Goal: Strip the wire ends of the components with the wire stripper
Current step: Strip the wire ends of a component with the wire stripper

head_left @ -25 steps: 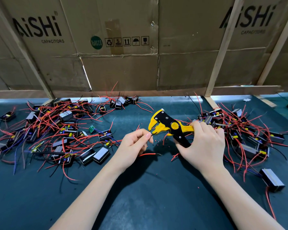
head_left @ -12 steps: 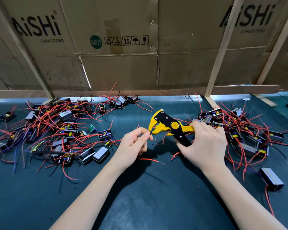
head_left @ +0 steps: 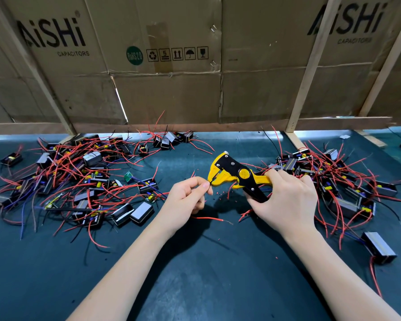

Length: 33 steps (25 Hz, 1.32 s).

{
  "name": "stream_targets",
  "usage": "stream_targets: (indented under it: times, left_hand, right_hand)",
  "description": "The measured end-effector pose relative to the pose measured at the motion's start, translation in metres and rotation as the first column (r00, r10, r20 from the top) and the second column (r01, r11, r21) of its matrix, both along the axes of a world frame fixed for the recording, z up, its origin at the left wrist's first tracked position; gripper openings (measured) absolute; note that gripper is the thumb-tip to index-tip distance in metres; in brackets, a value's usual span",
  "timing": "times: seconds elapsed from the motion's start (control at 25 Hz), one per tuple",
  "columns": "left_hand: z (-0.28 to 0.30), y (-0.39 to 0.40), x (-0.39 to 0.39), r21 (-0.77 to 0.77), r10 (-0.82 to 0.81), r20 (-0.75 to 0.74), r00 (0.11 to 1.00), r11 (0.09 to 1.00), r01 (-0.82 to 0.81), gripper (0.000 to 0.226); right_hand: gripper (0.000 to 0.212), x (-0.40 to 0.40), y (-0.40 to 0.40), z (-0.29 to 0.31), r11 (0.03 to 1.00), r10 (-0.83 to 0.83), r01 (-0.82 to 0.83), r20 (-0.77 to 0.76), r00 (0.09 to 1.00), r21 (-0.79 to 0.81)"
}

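A dark green table (head_left: 195, 286) carries everything, the yellow-and-black wire stripper (head_left: 235, 176) raised above its middle. Left of the stripper sprawls a big pile of components (head_left: 79, 179); right of it, a second pile (head_left: 340, 179). The right hand (head_left: 287, 200) grips the stripper's handles. The left hand (head_left: 186, 198) pinches a thin dark wire (head_left: 210, 181) at the stripper's mouth.
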State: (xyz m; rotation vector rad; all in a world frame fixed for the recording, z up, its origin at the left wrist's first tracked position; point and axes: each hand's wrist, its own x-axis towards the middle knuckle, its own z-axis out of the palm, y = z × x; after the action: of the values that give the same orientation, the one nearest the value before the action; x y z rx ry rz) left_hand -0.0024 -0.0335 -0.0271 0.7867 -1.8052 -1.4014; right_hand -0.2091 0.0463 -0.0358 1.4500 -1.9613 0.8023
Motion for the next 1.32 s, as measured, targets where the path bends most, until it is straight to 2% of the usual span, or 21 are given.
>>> stream_targets:
  times: [0.64, 1.32]
  left_hand:
    - [0.0009, 0.0006, 0.0038, 0.021, -0.028, 0.002, 1.000, 0.999, 0.028, 0.026]
    - [-0.0017, -0.0032, 0.0034, -0.002, -0.041, 0.046, 0.998, 0.999, 0.041, 0.025]
  right_hand:
    - [0.048, 0.0037, 0.0009, -0.0014, 1.000, -0.004, 0.005, -0.037, 0.999, 0.020]
    - [0.041, 0.0043, 0.0027, 0.0027, 0.970, -0.103, 0.094, 0.029, 0.994, 0.224]
